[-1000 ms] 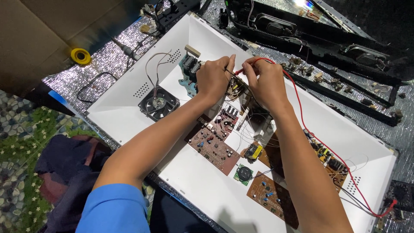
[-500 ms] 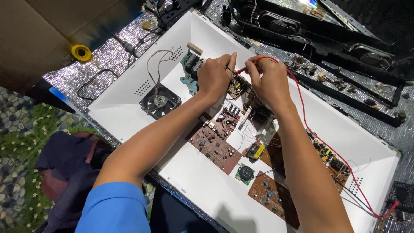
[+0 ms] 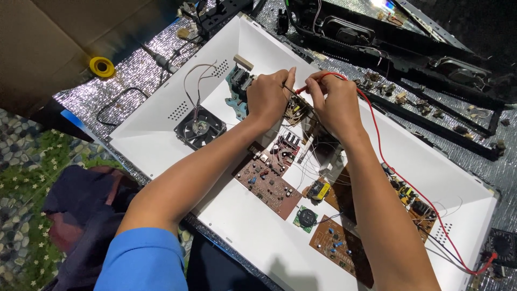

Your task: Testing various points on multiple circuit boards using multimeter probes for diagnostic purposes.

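My left hand (image 3: 269, 97) and my right hand (image 3: 333, 103) meet over a small circuit board (image 3: 295, 110) near the back of a white open case (image 3: 156, 134). The left hand pinches a thin dark probe whose tip points at that board. Gripped in the right hand is a red probe (image 3: 301, 89), and its red wire (image 3: 388, 161) trails down the case to the right corner. Brown circuit boards (image 3: 269, 183) lie under my forearms.
A black fan (image 3: 199, 128) with thin wires sits at the case's left end. A yellow tape roll (image 3: 102, 67) lies on silver foil at the left. Black speaker bars (image 3: 409, 43) and small parts lie behind the case. Dark cloth (image 3: 81, 210) is at lower left.
Both hands stay together over the small board with the probes. Only the view has shifted slightly.
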